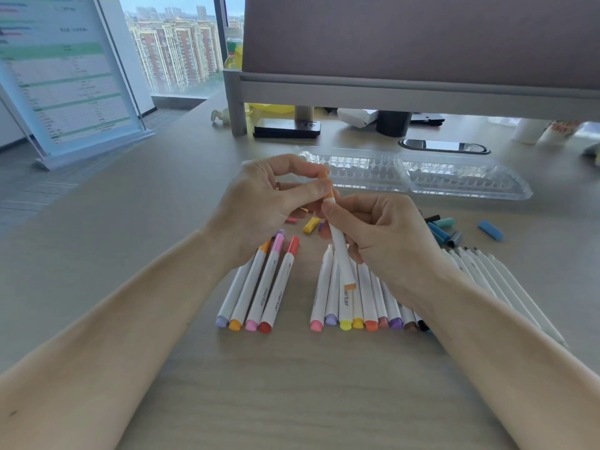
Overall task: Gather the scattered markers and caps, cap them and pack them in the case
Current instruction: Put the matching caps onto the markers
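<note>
Pale office desk [292, 384] by a high window: I pinch an orange cap [325, 183] between thumb and forefinger of my left hand [269, 206] at the tip of a white marker [341, 254], while my right hand [386, 235] grips the barrel with curled fingers, both held just above the desk. If I push the cap on askew it may not seat, and the tip would dry out. A slip could drop the marker onto the row of markers [363, 297] right beneath it, whose far ends look bare, and scatter them. Four capped markers [259, 287] lie to the left. Loose caps, a yellow cap [311, 225] and a blue cap [491, 230] among them, could roll away if my wrists brush them. Beyond my hands the clear case [415, 177] lies open, with no markers in it that I can see
</note>
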`<control>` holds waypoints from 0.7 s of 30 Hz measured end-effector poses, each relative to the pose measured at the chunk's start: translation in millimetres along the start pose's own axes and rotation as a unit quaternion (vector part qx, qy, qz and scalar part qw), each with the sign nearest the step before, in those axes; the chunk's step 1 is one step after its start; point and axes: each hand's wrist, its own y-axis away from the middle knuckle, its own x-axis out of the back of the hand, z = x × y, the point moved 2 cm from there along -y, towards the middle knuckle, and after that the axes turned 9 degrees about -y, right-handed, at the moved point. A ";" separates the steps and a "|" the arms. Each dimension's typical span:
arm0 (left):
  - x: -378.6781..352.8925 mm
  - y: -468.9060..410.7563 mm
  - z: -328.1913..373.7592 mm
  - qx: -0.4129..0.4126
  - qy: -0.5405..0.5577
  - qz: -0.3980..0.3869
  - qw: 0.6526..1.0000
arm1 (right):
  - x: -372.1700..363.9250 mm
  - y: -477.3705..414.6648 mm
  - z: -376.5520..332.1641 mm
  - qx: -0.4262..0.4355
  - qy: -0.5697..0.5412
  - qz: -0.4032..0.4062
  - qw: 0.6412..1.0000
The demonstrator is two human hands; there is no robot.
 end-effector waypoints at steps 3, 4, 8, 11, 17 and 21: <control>1.6 1.2 1.6 -0.004 -0.011 -0.009 1.000 | -2.3 -1.9 -0.7 -0.009 -0.003 -0.010 1.000; 2.4 1.8 3.0 -0.006 -0.013 -0.013 1.000 | -3.0 -2.7 -1.3 -0.013 -0.006 -0.018 1.000; 10.6 1.5 9.2 0.005 -0.025 -0.016 1.000 | 1.2 -5.6 -1.3 -0.034 0.020 -0.005 0.999; 11.6 2.8 6.7 0.008 -0.148 -0.034 0.988 | 9.0 -8.6 0.3 -0.039 0.014 0.042 0.998; -4.5 6.9 -1.7 -0.071 -0.342 -0.034 0.937 | 10.3 -9.7 0.3 -0.030 0.021 0.070 0.997; -5.4 7.7 -2.1 -0.111 -0.408 -0.004 0.906 | 12.6 -10.8 0.2 -0.027 0.011 0.083 0.996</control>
